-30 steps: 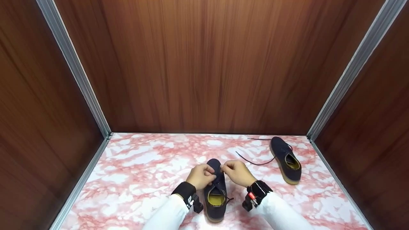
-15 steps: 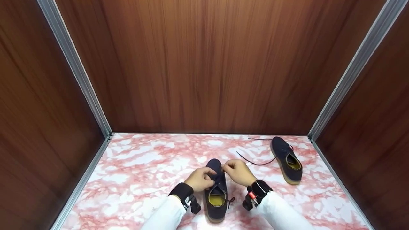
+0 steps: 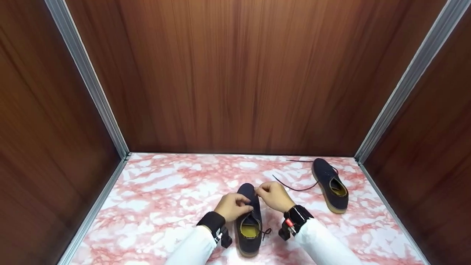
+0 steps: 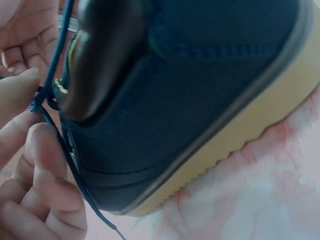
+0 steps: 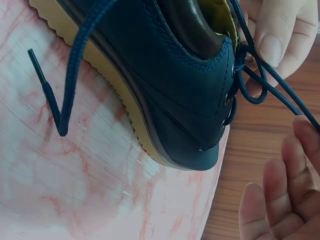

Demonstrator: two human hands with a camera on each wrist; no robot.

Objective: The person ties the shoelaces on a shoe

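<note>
A dark navy lace-up shoe [image 3: 249, 244] with a yellow lining stands upright, toe pointing away. My left hand [image 3: 232, 207] is over its laced front and pinches the shoelace [image 4: 65, 137] close to the knot, as the left wrist view shows. On the other side, my right hand [image 3: 275, 197] holds two strands of the lace, drawn out taut from the knot; its fingertips run partly out of the right wrist view. A looped lace end [image 3: 267, 232] hangs beside the shoe's opening on the right.
A second navy shoe [image 3: 327, 184] stands at the right, its loose lace [image 3: 294, 188] trailing left across the red-and-white marbled table [image 3: 165, 191]. Brown wood-grain panels [image 3: 235, 92] with grey metal corner rails [image 3: 99, 99] enclose the back and sides.
My left fingers have shifted at the laces, and the thumb now reaches further right across the shoe. The right hand has barely moved. Both shoes stay in place.
</note>
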